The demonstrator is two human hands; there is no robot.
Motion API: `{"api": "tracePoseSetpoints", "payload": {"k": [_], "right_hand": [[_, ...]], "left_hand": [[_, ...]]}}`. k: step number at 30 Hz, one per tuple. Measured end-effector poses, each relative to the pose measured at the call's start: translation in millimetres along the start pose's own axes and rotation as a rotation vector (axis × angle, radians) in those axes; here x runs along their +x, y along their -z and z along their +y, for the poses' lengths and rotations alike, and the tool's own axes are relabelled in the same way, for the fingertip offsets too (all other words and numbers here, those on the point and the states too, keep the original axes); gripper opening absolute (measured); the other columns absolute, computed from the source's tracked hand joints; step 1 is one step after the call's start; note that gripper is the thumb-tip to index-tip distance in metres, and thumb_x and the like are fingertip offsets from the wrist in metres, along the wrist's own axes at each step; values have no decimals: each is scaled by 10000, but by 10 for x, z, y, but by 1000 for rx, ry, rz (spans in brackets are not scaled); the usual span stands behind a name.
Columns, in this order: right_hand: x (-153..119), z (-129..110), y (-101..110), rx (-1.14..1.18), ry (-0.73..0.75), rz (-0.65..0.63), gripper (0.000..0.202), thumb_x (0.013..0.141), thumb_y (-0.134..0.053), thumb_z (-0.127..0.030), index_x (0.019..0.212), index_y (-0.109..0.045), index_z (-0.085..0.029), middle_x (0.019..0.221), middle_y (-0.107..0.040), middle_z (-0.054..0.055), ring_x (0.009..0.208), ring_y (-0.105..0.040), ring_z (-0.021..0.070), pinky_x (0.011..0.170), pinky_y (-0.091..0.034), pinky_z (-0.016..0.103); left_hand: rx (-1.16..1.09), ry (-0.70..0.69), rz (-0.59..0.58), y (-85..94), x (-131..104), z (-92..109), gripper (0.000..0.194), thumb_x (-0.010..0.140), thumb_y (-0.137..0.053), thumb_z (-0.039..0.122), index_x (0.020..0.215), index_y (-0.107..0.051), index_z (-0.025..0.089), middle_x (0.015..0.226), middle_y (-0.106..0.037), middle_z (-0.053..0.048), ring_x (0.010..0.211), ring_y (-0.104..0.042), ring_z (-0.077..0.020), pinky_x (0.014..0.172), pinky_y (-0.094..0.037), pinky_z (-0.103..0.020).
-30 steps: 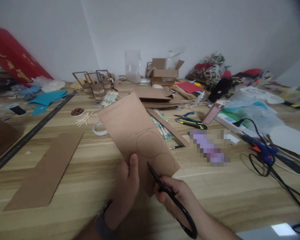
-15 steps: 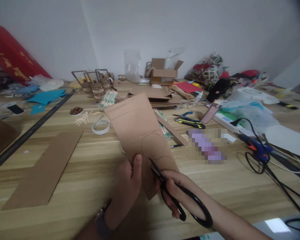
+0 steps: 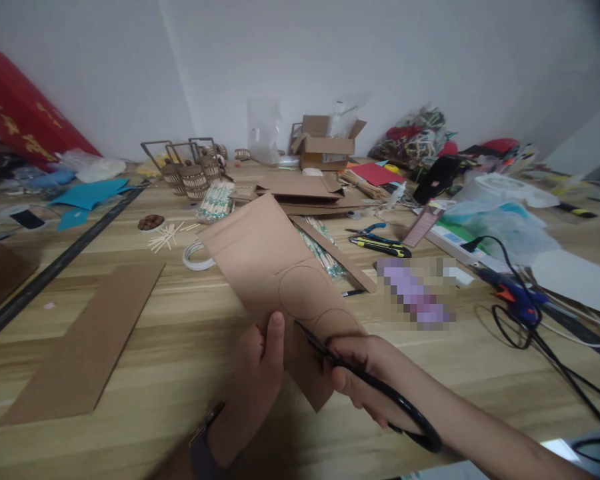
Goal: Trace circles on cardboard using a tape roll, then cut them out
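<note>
1. Wooden table (image 3: 190, 347), long and pale-grained, fills the view from near edge to far wall, cluttered along the back and right.
2. Flat cardboard strip (image 3: 87, 340) lies on the table to the left, well apart from the hands.
3. Cardboard sheet (image 3: 267, 263), brown, held up off the table at centre, tilted away from the camera; two pencilled circles drawn on its lower part, one above the other, touching or nearly so.
4. Open cardboard box (image 3: 325, 143) stands at the far side near the wall, behind a stack of flat cardboard.
5. Left hand (image 3: 260, 363) clamped on the sheet's lower left edge, thumb on the front face just left of the circles; a watch sits on the wrist.
6. Right hand (image 3: 365, 373) closed through the handles of the black scissors (image 3: 360, 380), just right of the left hand.
7. Scissors' blades point up-left, tips at the sheet's lower part beside the lower circle; blades look nearly together.
8. Blue glue gun (image 3: 515, 293) with black cord lies far right.
9. Roll of white tape (image 3: 196, 257) lies behind the sheet's left edge.
</note>
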State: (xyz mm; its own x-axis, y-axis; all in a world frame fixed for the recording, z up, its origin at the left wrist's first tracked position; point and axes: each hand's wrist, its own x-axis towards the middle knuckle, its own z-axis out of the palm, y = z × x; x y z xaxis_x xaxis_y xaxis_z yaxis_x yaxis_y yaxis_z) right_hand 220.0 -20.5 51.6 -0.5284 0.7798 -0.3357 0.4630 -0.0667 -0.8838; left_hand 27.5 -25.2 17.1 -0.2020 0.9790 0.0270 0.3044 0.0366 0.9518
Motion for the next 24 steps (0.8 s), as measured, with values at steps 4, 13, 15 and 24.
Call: {"api": "tracePoseSetpoints", "payload": {"k": [4, 13, 15, 24], "right_hand": [[28, 25, 0, -61, 129, 38, 696, 794, -510, -878, 680, -520, -191, 527, -396, -58, 413, -358, 74, 356, -242, 193], [51, -37, -28, -118, 209, 95, 619, 853, -583, -741, 594, -493, -187, 578, -396, -39, 556, -346, 107, 479, -261, 231], [37, 4, -27, -126, 173, 89, 532, 849, -652, -650, 632, -527, -181, 597, -434, -39, 569, -367, 108, 493, -268, 231], [-57, -17, 13, -6, 191, -9, 212, 918, -605, -371, 819, -558, -189, 701, -473, -42, 615, -424, 111, 527, -327, 215]], "left_hand": [[6, -1, 8, 0, -21, 4, 499, 990, -410, 492, 637, -656, 238, 634, -728, -58, 637, -688, -236, 578, -497, -304], [-53, -52, 30, 2, 14, -56, 471, 989, -426, 505, 731, -696, 218, 698, -744, -67, 682, -693, -239, 607, -527, -300], [-52, -58, 31, 13, 31, -58, 471, 986, -432, 517, 755, -705, 211, 721, -754, -73, 704, -704, -242, 622, -542, -305], [1, -143, 40, 30, 23, -30, 471, 990, -432, 457, 640, -647, 226, 593, -695, -43, 582, -658, -214, 542, -497, -284]]}}
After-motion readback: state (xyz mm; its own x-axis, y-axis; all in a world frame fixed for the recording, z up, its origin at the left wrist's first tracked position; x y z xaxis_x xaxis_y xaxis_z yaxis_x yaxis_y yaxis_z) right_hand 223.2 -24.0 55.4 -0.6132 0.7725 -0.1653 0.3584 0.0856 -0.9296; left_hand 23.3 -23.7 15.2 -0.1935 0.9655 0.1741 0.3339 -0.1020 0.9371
